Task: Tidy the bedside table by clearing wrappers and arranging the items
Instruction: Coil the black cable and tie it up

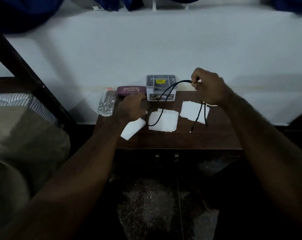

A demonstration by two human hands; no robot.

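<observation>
Task status: early. Three white wrappers remain on the bedside table: the left wrapper below my left hand, the middle wrapper at frame centre, and the right wrapper under my right hand. None has been cleared. The step in hand is the cable. The right hand, right of centre and raised above the table, has its fingers curled round a bend of the cable. Two strands hang below that hand, and a plug end dangles just over the table. From the grip the cable arcs left across the front of the organiser box, crosses the middle wrapper and loops back toward the left hand. The left hand's fingers are curled, low over the table just in front of the spectacle case. It probably holds the cable's other end, but in this dim view I cannot tell. Containers: the organiser box stands at the table's far edge, centre frame, with open compartments on top. I see only a yellow label inside. The glass, at the table's left edge, holds nothing I can make out. The spectacle case is closed. Remaining work: coil and place the cable, clear the wrappers, align the items.
</observation>
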